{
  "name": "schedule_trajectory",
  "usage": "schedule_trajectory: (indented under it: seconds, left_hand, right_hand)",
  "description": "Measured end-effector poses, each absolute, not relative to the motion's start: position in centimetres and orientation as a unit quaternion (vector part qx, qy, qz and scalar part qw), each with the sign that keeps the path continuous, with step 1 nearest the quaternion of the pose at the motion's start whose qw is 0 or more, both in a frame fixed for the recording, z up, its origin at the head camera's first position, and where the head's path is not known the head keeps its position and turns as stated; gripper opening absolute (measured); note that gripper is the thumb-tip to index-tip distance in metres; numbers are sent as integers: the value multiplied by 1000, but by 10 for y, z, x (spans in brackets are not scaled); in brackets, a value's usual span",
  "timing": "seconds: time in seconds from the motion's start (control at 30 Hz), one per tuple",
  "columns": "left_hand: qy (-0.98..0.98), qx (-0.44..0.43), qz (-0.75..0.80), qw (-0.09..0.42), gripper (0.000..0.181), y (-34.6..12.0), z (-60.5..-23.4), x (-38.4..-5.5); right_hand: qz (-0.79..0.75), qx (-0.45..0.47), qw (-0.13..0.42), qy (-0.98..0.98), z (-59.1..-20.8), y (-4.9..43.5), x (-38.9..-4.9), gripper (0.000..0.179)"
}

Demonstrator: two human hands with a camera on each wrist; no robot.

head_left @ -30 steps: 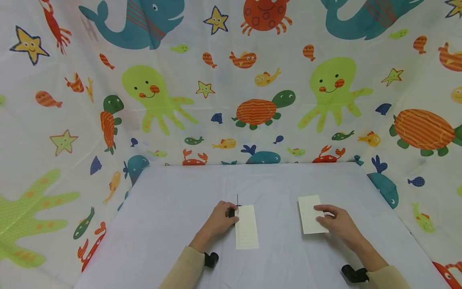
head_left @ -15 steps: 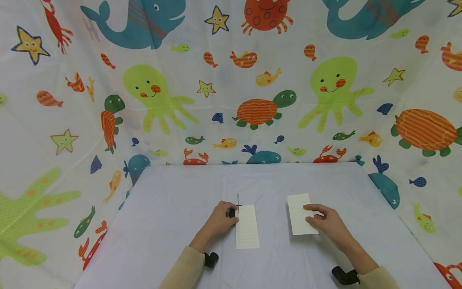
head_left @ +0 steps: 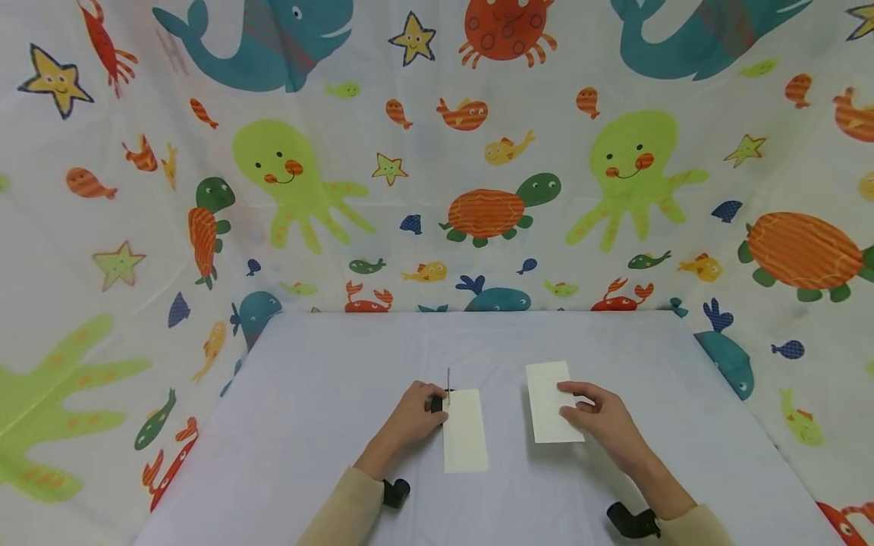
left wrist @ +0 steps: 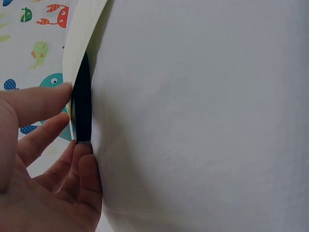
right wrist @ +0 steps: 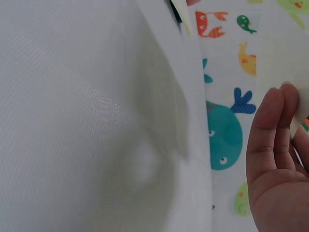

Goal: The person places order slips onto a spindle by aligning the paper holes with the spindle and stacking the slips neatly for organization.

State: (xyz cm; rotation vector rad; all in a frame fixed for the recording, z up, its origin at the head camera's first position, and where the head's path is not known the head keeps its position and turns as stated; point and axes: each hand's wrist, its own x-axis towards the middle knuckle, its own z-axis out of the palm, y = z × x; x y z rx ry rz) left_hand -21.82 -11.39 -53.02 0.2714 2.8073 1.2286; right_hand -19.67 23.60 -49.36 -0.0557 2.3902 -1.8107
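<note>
My left hand [head_left: 411,413] pinches the upper left edge of a cream sheet of paper [head_left: 466,436] between thumb and finger. A dark flat piece [left wrist: 83,104] lies against that paper [left wrist: 81,53] in the left wrist view, touched by the lower fingers; its kind is unclear. A thin dark upright line [head_left: 448,378] shows above the hand in the head view. To the right, my right hand [head_left: 604,421] pinches the right edge of another cream sheet of paper [head_left: 545,406], raised above the table. Faint lines mark this sheet.
Both hands are over a table with a white cloth [head_left: 328,364]. A curtain [head_left: 410,197] printed with sea animals hangs behind and at the sides. Black wrist cameras [head_left: 631,523] sit at both sleeves.
My right hand has moved left with its sheet, closer to the left one, and the sheet has risen slightly. The left hand and its paper have stayed almost still.
</note>
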Motion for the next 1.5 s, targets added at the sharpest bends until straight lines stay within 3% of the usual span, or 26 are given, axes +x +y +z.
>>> schedule_trajectory:
  seconds: [0.67, 1.03, 1.5]
  left_hand:
    - [922, 74, 380, 15, 25, -112, -528, -212]
    - [904, 37, 424, -37, 15, -108, -513, -211]
    - [879, 66, 459, -111, 13, -109, -490, -215]
  right_hand:
    - [-623, -38, 57, 780, -483, 202, -194, 45]
    - [-649, -65, 43, 757, -480, 185, -196, 42]
    - [-668, -85, 36, 739, -471, 163, -197, 42]
